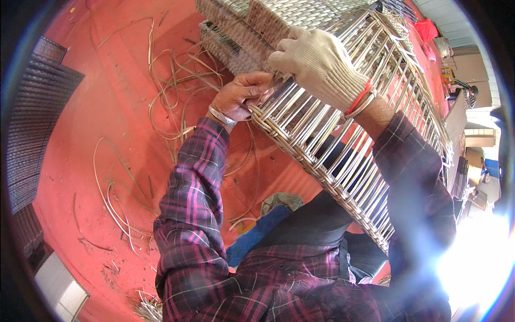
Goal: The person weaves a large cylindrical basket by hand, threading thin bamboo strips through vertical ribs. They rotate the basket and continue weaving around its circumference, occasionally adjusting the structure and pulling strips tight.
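Pale flat strands [113, 212] curl over the red floor [75, 161]; the bare left hand [241, 96] clamps its grip on a slanting, slatted wicker frame's [314, 167] near corner; the knit-gloved right hand [319, 61] curls there, its hold hidden from me.

Hands [317, 60] at woven frame [322, 174], loose strands [173, 80], red floor [75, 155]

The red floor [75, 139] carried a loose tangle of thin strips [173, 64] toward the top, a pale curved strip [113, 210] lower down, small dark scraps [110, 275], and a bunch of strip ends [149, 307].
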Tool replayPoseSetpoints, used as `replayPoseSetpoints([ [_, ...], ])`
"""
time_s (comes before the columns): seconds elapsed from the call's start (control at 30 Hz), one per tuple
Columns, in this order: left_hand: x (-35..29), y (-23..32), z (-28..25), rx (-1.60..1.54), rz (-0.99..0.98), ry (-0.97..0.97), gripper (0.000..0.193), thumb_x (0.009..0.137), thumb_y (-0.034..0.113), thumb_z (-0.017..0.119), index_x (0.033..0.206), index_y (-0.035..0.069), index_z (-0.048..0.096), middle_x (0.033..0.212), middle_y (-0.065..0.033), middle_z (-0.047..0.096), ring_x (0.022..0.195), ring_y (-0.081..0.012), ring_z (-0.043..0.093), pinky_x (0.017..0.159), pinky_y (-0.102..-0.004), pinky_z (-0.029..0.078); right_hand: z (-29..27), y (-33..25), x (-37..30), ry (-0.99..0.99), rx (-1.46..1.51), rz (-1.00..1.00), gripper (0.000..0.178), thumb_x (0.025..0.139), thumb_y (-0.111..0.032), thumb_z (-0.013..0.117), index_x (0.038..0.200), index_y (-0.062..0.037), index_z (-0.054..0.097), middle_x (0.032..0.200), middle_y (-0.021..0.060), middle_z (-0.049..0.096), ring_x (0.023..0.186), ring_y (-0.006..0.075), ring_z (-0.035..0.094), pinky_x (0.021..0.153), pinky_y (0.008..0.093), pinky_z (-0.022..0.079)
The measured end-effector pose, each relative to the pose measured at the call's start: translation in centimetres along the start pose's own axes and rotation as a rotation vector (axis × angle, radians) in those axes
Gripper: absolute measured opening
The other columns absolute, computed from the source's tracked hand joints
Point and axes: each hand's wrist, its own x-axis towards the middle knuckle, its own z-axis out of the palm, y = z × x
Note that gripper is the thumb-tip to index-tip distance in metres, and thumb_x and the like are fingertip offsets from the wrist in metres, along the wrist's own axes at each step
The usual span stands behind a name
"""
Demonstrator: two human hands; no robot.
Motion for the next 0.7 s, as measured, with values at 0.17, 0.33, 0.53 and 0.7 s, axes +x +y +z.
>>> replayPoseSetpoints([
  [0.17,0.3,-1.0,0.7,-0.077,0.085,0.037,0.028,0.093,0.004,0.063,0.12,-0.001,0.064,0.111,-0.0131,0.071,0.101,-0.019,0.069,0.09,-0.0327,0.056,-0.2,-0.4,-0.6,0.135,0.602,0.281,0.025,0.085,-0.009,0.059,0.108,-0.0062,0.068,0.093,0.0145,0.068,0.087,0.0336,0.066,0.073,0.042,0.053],
  [0.33,0.3,-0.5,1.1,0.046,0.097,0.066,0.03,0.091,0.006,0.066,0.12,-0.003,0.064,0.111,-0.0125,0.071,0.098,-0.0173,0.069,0.087,-0.0309,0.056,-0.4,-1.7,-0.5,-0.022,0.522,0.319,0.024,0.09,-0.03,0.063,0.092,-0.0062,0.065,0.082,0.0166,0.066,0.078,0.0381,0.064,0.068,0.0457,0.051],
  [0.53,0.0,1.2,2.5,0.234,0.06,0.237,0.029,0.09,0.006,0.069,0.118,-0.002,0.066,0.107,-0.0087,0.071,0.095,-0.0133,0.068,0.081,-0.0232,0.054,0.2,-2.4,-0.3,0.09,0.586,0.339,0.021,0.087,-0.026,0.065,0.085,-0.0052,0.064,0.071,0.0157,0.062,0.068,0.0365,0.062,0.064,0.0426,0.051],
  [0.7,1.3,4.1,7.6,1.471,0.151,0.471,0.02,0.097,0.011,0.062,0.112,0.0,0.069,0.113,-0.0057,0.07,0.098,-0.0142,0.066,0.091,-0.0266,0.051,-2.5,-1.1,-4.1,0.276,0.981,0.777,0.014,0.088,-0.012,0.065,0.095,-0.0031,0.073,0.074,0.0028,0.068,0.067,0.0098,0.061,0.062,0.0265,0.05],
])
